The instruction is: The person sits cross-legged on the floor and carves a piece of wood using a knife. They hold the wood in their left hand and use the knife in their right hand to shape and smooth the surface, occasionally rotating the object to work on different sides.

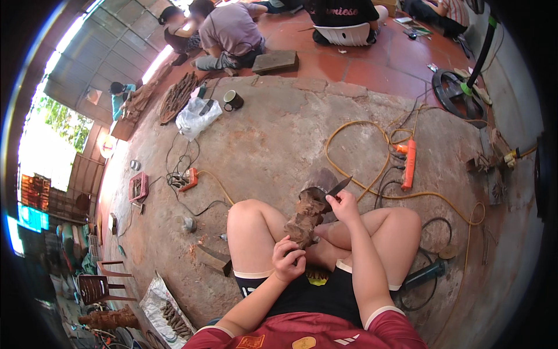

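Note:
A carved brown wooden piece (305, 220) stands at a slant between my crossed legs, its surface knobbly and uneven. My left hand (289, 260) is closed on its lower, nearer end. Close to its upper end, my right hand (343, 206) grips a dark pointed blade (340, 186) that sticks out up and to the right. The blade lies beside the top of the wood; whether they touch I cannot tell. A dark round shape (319, 181) shows behind the wood's far end.
An orange power strip (410, 166) with a looping yellow cord lies right; a dark green power tool (427, 274) rests by my right knee. Left are a wooden wedge (213, 259), an orange socket box (188, 179) and a pink basket (138, 186). Several people sit at the back.

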`<state>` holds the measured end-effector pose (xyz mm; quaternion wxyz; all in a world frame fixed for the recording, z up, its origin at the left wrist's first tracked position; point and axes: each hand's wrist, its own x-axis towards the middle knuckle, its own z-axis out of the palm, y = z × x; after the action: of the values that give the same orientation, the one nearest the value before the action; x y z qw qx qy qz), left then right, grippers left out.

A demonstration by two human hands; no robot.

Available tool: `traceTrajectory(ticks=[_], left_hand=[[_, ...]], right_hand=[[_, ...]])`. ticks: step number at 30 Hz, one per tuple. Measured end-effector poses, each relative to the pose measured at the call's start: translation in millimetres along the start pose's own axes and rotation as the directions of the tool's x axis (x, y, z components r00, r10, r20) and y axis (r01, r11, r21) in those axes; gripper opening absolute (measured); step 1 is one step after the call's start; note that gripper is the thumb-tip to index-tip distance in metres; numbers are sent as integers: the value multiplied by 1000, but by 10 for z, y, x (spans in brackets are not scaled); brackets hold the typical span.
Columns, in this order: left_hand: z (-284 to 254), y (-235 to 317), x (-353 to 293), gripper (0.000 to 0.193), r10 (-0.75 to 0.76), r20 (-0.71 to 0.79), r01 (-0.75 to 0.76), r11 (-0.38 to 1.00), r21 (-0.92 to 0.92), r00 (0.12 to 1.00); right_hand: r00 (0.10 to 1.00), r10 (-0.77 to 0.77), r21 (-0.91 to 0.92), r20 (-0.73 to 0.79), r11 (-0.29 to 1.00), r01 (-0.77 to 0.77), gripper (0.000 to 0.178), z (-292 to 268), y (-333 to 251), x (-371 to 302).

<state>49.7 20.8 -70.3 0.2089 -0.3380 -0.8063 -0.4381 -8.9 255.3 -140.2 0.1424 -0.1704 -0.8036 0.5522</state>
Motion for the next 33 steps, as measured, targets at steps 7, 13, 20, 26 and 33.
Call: traceTrajectory(ticks=[7,13,20,26,33], left_hand=[[13,0,-19,18,-6,-18,6,1000,-19,1000],[10,3,-11,18,-4,-23,4,1000,-16,1000],[-15,8,-16,17,-21,-18,21,1000,0,1000],[-6,13,1,16,-27,-26,27,1000,-5,999],[16,14,13,16,-28,-30,28,999,-19,999]], right_hand=[[986,118,189,120,972,-140,28,-6,0,-14],[994,-57,-17,89,998,59,27,14,5,-42],[992,-75,13,100,997,74,28,-1,-56,-54],[997,-66,-16,36,998,66,30,21,-27,-36],[995,-104,-37,-9,994,103,33,30,91,-19]])
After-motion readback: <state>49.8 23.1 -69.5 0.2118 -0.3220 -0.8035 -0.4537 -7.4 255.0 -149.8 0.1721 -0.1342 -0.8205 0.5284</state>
